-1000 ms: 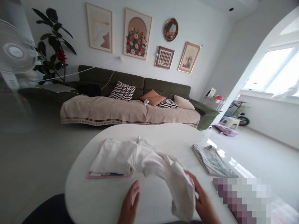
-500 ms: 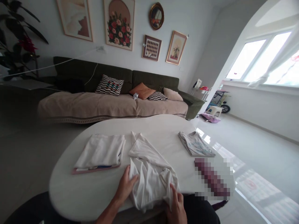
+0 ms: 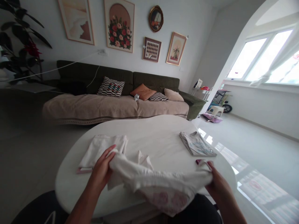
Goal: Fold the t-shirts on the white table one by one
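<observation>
A white shirt (image 3: 161, 177) with a faded pinkish print is stretched between my two hands over the near edge of the table. My left hand (image 3: 102, 166) pinches its left end, in front of a folded white stack. At the other end, my right hand (image 3: 216, 179) is closed on the cloth, blurred by motion. The middle of the shirt sags toward my lap, and a corner of white cloth rests on the tabletop behind it. The folded white clothes (image 3: 95, 149) lie at the left, with a pink layer underneath.
The white oval table (image 3: 161, 127) carries a folded grey printed shirt (image 3: 198, 144) at right. A small dark purple item (image 3: 198, 161) shows partly behind my right hand. A covered sofa (image 3: 112, 107) with cushions stands beyond the table.
Both hands have risen and spread apart, the left up and left, the right up and right. The shirt came off the tabletop and is now pulled wide, its print showing.
</observation>
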Action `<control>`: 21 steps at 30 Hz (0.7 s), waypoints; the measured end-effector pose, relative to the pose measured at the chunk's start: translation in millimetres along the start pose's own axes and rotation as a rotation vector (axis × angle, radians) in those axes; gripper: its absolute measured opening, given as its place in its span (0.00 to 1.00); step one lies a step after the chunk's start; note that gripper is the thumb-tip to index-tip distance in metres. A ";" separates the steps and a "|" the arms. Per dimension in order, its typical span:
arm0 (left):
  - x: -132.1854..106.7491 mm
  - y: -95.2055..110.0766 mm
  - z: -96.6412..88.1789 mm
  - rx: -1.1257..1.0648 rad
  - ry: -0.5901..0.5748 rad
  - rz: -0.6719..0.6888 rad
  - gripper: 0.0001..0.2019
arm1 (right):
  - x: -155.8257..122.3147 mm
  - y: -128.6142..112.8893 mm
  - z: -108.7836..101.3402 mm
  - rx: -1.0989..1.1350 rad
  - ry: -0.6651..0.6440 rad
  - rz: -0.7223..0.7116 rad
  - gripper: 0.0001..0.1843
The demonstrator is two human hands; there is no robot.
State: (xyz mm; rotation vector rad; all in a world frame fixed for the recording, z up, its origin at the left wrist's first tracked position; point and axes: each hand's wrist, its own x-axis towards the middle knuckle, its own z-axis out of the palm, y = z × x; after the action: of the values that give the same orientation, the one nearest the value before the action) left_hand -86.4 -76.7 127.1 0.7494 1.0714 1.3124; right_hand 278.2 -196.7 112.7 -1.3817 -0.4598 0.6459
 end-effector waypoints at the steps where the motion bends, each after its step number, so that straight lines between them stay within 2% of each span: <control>1: 16.2 10.1 20.1 -0.116 0.035 0.000 0.21 | 15.0 -12.9 20.3 0.238 -0.058 0.095 0.08; 3: 44.3 36.3 54.8 -0.258 0.099 0.098 0.23 | 40.7 -46.3 52.0 0.358 -0.074 0.049 0.08; 5: 57.7 67.4 75.8 -0.322 0.060 0.240 0.25 | 54.5 -84.7 66.8 0.436 -0.102 -0.061 0.09; 8: 48.1 103.9 80.3 -0.357 -0.086 0.536 0.26 | 51.2 -125.4 62.0 0.513 -0.146 -0.249 0.08; 10: 34.2 108.5 71.3 -0.323 -0.130 0.585 0.25 | 41.7 -126.3 50.2 0.522 -0.137 -0.354 0.09; 11: 29.0 103.1 64.7 -0.286 -0.133 0.559 0.25 | 37.1 -117.5 43.9 0.513 -0.120 -0.377 0.09; 13: 25.5 77.0 48.1 -0.179 -0.112 0.466 0.25 | 29.1 -83.6 31.5 0.469 -0.085 -0.330 0.11; 16: 35.3 12.3 16.6 0.034 -0.036 0.307 0.29 | 17.6 -6.4 11.8 0.352 -0.018 -0.096 0.15; 19: 45.8 -53.4 -15.8 0.206 -0.011 0.078 0.36 | 2.5 71.9 -11.7 0.156 0.029 0.156 0.27; 20: 46.2 -70.2 -24.8 0.258 -0.024 0.030 0.39 | -3.0 92.5 -19.1 0.056 0.017 0.197 0.31; 21: 44.7 -83.3 -32.4 0.321 -0.050 0.017 0.40 | -8.4 109.1 -25.1 -0.058 0.011 0.163 0.33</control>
State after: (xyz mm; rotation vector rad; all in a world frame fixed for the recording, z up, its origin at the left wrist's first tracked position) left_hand -87.6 -49.8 30.9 1.0262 1.2528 1.1418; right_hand 271.9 -214.1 2.0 -1.4879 -0.3620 0.7619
